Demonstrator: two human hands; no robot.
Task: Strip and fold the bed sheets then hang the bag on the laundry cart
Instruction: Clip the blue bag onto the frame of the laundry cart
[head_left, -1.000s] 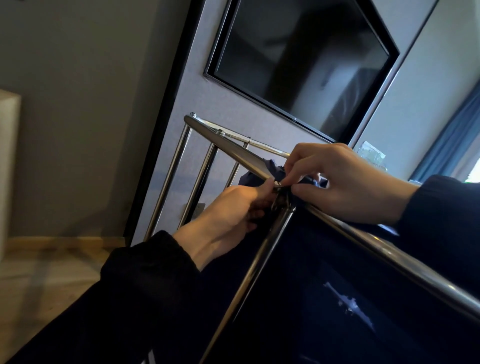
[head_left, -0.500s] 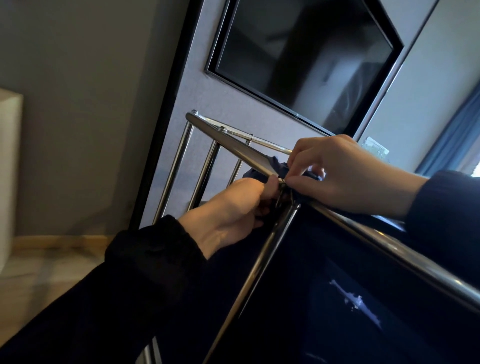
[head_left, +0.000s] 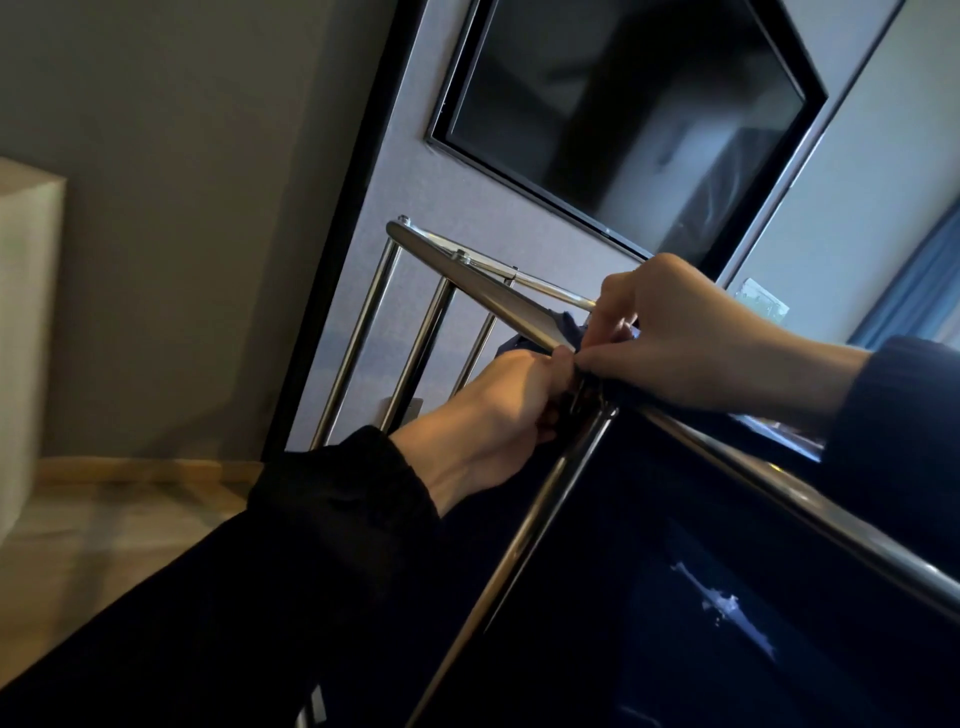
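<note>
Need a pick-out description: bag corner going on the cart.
Below the wall TV stands a chrome cart; follow its top rail down-right to where a slanted tube meets it. There the left hand and right hand pinch the dark blue bag corner, the only cloth on the rail; the bars to its left are bare.

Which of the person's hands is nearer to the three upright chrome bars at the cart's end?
Left. The left hand lies beside the upright chrome bars, below the top rail; the right hand sits farther along, above that rail.
</note>
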